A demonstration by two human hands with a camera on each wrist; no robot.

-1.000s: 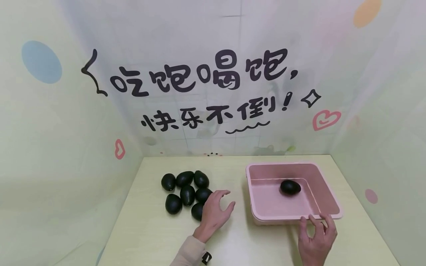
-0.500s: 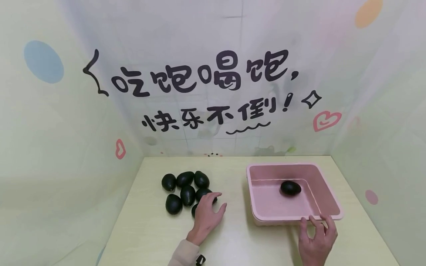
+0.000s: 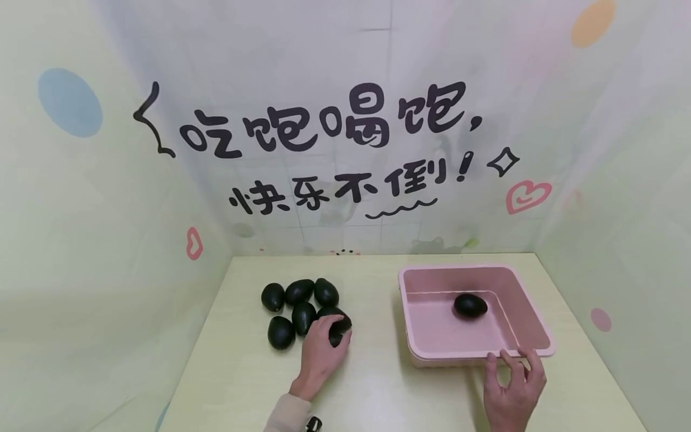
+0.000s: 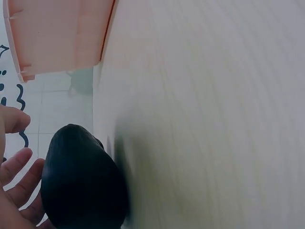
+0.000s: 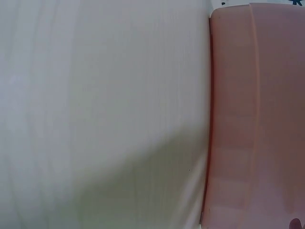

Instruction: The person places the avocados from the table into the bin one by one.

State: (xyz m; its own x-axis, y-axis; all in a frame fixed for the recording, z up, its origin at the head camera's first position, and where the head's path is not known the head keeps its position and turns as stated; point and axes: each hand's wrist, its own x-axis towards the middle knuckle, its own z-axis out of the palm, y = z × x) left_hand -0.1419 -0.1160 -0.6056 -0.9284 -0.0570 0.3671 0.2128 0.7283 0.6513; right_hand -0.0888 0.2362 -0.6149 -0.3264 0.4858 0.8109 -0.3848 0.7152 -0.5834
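Pick-up step, I'd judge: left hand bent loosely over dark avocado on table, thumb apart, grip unclosed; another avocado inside pink tub; right hand has fingertips on tub's near rim, pinching or not, can't tell; next calls for firm clasp.

1. A bare band of desk runs between the avocado cluster and the pink bin, wide enough for a hand.
2. Avocados crowd the left fingers on their far and left sides, with only slim gaps among them.
3. The bin's raised left wall blocks a low path rightward; its top is open.
4. Right fingers occupy part of its near rim.
5. Inside, a lone avocado leaves floor free to its left.
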